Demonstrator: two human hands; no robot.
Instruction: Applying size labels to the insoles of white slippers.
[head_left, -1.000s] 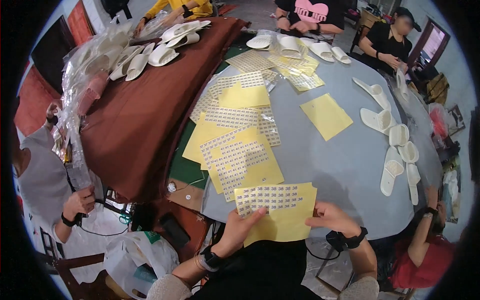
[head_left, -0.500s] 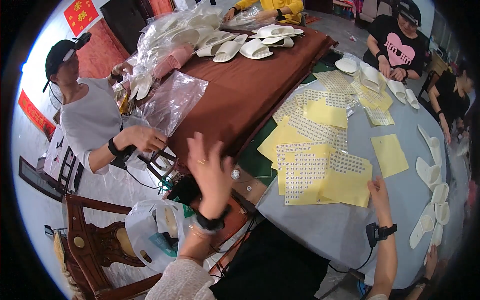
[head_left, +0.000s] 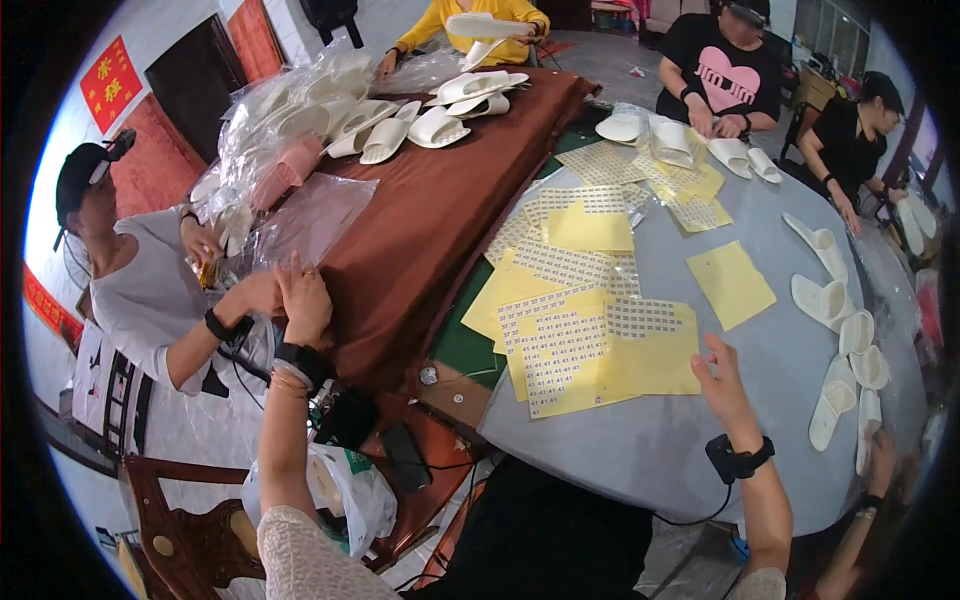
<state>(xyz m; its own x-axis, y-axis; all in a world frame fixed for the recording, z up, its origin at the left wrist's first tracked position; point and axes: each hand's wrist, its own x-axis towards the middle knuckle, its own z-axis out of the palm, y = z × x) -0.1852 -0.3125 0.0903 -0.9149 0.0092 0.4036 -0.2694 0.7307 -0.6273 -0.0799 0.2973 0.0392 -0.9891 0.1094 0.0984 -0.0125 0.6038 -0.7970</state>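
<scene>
My left hand [head_left: 303,305] reaches out to the left and meets the hand of the person in the white top [head_left: 262,294] beside the brown-covered table. Its fingers look stretched, and I make out nothing in it; the spot where the two hands meet is partly hidden. My right hand [head_left: 722,385] hovers by the right edge of the yellow sticker sheets [head_left: 650,365], fingers bent but apart, holding nothing. These sheets overlap in a loose pile on the grey-covered table [head_left: 660,450]. A single yellow sheet [head_left: 731,285] lies apart, beyond my right hand.
White slippers [head_left: 832,400] line the right side of the grey table. More slippers [head_left: 390,137] and bagged ones [head_left: 290,110] cover the far brown table [head_left: 430,220]. Co-workers sit around both tables. A wooden chair [head_left: 170,500] and a white plastic bag [head_left: 370,500] stand low left.
My left hand has moved left to the co-worker's hand. My right hand has drawn off the sheets' edge, its fingers spreading. The view has shifted, and the person in yellow now lifts a slipper.
</scene>
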